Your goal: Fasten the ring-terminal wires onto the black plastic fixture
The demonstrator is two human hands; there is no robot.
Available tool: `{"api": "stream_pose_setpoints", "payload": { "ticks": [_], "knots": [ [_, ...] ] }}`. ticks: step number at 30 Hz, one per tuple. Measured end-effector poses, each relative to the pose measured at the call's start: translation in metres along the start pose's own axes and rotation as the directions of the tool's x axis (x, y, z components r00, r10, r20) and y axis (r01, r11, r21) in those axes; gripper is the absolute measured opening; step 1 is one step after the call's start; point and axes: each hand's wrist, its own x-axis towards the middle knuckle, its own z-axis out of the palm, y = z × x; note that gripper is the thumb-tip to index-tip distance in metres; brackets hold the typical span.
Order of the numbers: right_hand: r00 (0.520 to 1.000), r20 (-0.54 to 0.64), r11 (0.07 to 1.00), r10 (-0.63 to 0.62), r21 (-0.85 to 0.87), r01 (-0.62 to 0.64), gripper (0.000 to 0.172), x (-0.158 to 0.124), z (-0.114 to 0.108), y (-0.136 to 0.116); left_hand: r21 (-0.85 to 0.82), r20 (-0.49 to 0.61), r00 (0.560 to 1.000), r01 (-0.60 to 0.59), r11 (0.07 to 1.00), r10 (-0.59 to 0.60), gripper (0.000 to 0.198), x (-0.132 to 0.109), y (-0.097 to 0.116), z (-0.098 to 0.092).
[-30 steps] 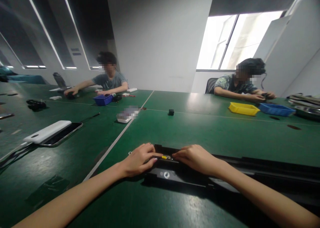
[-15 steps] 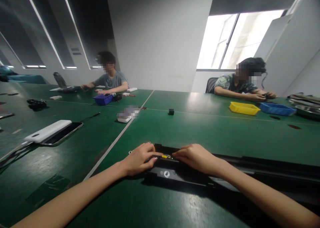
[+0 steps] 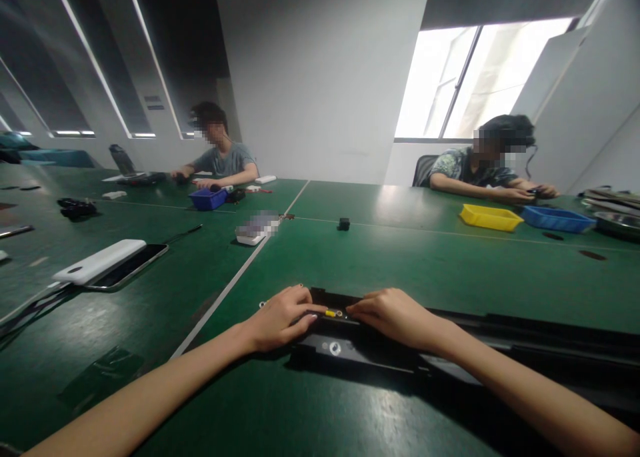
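Observation:
A long black metal housing (image 3: pixel 370 357) lies on the table in front of me, open side up. Over its left end is my left hand (image 3: pixel 285 315), index finger and thumb closed around a cable whose yellow ring terminal (image 3: pixel 332 313) pokes out past the index fingertip. Another ring terminal (image 3: pixel 263 304) shows behind that hand. My right hand (image 3: pixel 395 313) reaches into the housing from the other side, fingers pinched just right of the yellow terminal's ring; whatever they hold is hidden.
On the green table (image 3: pixel 240 390) at left are a white power bank (image 3: pixel 100 260) and a phone (image 3: pixel 133 268). A small black block (image 3: pixel 344 224) sits ahead. Yellow (image 3: pixel 490 218) and blue (image 3: pixel 557 219) trays stand far right. Two people (image 3: pixel 223 160) work across the table.
Both hands keep the same hold at the housing. The whole view has shifted very slightly; across the table, the left person's far hand has moved a little.

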Motion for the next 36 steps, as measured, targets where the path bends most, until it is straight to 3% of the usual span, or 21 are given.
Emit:
{"api": "stream_pose_setpoints", "payload": {
  "ticks": [36],
  "knots": [
    [1.0,0.005,1.0,-0.006,0.0,0.006,0.031,-0.0008,-0.0011,-0.0007,0.015,-0.015,1.0,0.006,1.0,-0.006,0.034,0.0013,0.0009,0.0]
  ]
}}
